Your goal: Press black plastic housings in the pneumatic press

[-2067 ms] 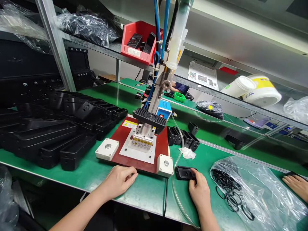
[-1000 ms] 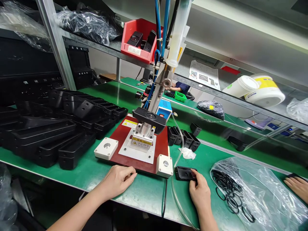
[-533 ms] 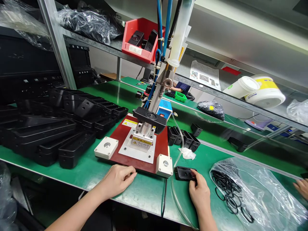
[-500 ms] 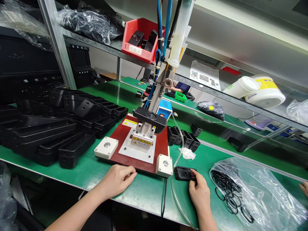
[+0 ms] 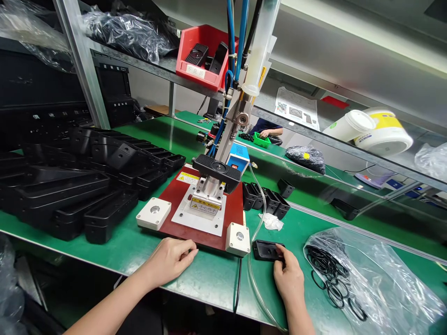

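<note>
A shallow black shell (image 5: 267,251) lies hollow side up on a green bench (image 5: 206,284), its right end pinched between forefinger and thumb of a worker's right hand (image 5: 289,274), apparently to keep it steady. At nine o'clock, the left hand (image 5: 170,261) rests by the front edge of a red base (image 5: 198,236), seemingly parked; its fingers curl loosely, palm hidden, so what they enclose cannot be told. A clear tube (image 5: 250,269) droops just beside the shell, an obstacle toward nine. At ten stands a press (image 5: 208,190), a ridged black part (image 5: 217,168) over it. Black rings (image 5: 328,265) spill from a plastic bag (image 5: 384,279) between three and four; a white wad (image 5: 272,222) and black blocks (image 5: 265,200) sit at twelve.
</note>
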`<state>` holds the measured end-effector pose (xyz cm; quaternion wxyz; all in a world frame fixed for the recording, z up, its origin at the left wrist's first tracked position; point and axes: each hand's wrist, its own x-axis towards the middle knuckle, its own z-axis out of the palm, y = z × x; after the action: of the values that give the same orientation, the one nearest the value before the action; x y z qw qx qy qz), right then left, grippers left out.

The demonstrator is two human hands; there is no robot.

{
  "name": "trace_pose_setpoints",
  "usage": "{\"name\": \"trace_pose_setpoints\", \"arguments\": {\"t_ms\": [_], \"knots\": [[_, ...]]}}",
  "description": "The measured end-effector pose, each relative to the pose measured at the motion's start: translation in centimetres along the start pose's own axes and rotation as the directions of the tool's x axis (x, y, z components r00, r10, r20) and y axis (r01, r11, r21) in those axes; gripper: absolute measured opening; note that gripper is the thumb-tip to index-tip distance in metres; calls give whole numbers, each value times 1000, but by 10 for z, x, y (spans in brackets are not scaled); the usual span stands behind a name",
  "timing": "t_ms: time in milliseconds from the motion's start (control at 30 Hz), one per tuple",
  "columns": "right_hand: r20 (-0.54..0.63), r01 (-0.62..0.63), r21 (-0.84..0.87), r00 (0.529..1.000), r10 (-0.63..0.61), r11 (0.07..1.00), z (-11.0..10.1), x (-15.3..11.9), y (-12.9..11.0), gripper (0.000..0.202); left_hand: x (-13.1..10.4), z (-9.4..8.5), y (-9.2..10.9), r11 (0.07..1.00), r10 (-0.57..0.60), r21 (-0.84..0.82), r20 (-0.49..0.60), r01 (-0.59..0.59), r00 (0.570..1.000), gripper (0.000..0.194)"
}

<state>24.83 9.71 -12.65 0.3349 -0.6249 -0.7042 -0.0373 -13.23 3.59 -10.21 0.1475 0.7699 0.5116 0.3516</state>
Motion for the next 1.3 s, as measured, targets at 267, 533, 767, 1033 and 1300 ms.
{"name": "trace_pose_setpoints", "arguments": {"t_ms": [267,533,767,1033,1300], "knots": [[-2,-13,12,1000,13,1000,0,1,-4,40,0,-1,1,1000,16,0,-9,-16,1000,24],[-3,-14,16,1000,14,1000,-1,0,-4,40,0,0,-1,1000,18,4,-4,-18,1000,24],[1,-1,2,1000,1,1000,0,1,-2,41,1,-1,1,1000,25,-1,-17,-25,1000,23],[0,-5,17,1000,5,1000,1,0,-1,42,1,-1,0,1000,28,3,-18,-28,999,23],[3,-2,16,1000,2,1000,0,0,0,41,1,-1,1,1000,19,0,-11,-19,1000,23]]}}
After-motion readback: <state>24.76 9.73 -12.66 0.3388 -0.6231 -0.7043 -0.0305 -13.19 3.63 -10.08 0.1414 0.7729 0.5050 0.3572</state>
